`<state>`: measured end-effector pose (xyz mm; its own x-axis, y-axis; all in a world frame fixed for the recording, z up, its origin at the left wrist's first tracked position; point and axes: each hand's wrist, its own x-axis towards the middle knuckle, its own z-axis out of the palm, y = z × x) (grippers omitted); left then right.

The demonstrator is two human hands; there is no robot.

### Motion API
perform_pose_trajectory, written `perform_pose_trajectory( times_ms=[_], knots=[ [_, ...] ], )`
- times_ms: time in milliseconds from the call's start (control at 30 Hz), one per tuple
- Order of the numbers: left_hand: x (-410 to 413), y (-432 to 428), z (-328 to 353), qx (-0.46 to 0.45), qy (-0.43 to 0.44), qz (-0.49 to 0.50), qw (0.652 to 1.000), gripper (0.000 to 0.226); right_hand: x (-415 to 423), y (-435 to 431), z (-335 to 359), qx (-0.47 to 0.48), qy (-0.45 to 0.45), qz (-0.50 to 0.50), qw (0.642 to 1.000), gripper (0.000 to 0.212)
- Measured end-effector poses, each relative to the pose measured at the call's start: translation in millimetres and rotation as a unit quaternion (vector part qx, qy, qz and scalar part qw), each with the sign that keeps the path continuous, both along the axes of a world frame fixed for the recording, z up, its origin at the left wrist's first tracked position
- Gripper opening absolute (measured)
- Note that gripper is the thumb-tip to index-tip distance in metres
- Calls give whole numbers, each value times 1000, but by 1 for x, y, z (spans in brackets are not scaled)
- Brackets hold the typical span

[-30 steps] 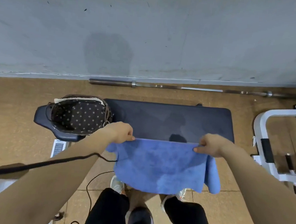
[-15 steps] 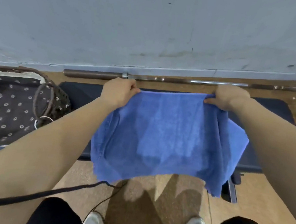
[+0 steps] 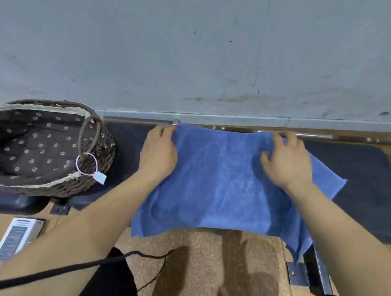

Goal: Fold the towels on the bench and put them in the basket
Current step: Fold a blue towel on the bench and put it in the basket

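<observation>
A blue towel [image 3: 220,181] lies spread across the dark padded bench [image 3: 363,189], its near edge hanging over the front. My left hand [image 3: 159,152] rests on the towel's far left corner, fingers curled at the edge. My right hand [image 3: 284,162] lies flat near the far right corner with fingers spread. A second layer of the towel sticks out to the right under my right forearm. The wicker basket [image 3: 98,147], lined with dark flowered cloth, stands on the bench's left end with a white tag on its handle.
A steel barbell [image 3: 240,129] lies on the floor along the grey wall behind the bench. A white labelled box [image 3: 10,244] sits on the floor at the lower left. A black cable [image 3: 95,262] runs across my left arm. The bench's metal foot [image 3: 309,270] stands right of my legs.
The towel went from held in the air to laid flat on the bench. My right hand let go of its corner and opened flat; the camera moved closer.
</observation>
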<state>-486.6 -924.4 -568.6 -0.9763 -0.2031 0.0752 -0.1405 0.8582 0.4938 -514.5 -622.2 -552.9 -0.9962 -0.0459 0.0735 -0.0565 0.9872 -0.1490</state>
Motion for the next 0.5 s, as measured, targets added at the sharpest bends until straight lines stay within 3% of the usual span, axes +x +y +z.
perform_pose_trajectory(
  times_ms=[133,233,400,500],
  knots=[
    [50,-10,-6,46,-59,63,995,56,61,-45,-14,-18,-59,118,991,65],
    [65,-19,-6,15,-83,37,996,56,86,-84,-24,-33,-115,164,979,85],
    [50,-19,-3,-14,-104,0,995,53,102,-112,-43,18,-115,153,981,72],
    [32,-16,-9,-53,-162,-5,985,67,101,-114,-46,20,-100,147,984,70]
  ],
)
